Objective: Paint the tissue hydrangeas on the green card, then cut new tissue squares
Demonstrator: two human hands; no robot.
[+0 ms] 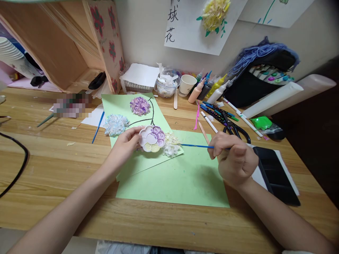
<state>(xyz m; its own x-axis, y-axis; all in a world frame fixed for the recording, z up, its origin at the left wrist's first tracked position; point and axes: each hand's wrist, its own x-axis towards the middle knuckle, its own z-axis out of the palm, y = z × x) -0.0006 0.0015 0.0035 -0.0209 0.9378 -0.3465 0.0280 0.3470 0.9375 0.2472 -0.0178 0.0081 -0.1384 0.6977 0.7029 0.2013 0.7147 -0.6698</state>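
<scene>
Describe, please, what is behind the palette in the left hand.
Behind the palette is a green sheet bearing black stems and, at right, a partly visible cream-white flower. What the palette and left hand cover cannot be seen.

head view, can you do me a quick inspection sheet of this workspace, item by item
Surface: wooden table bearing two overlapping green sheets
Work items: flower-shaped palette with purple and yellow in its wells; blue paintbrush; pale flower on the upper sheet
Left hand: holds the palette by its edge
Right hand: grips the paintbrush, tip at the pale flower, contact unclear
Clutter: scissors, paint bottles, paper cup
Cables: black cord at the table's left
Surroundings: wall with a yellow flower picture
</scene>
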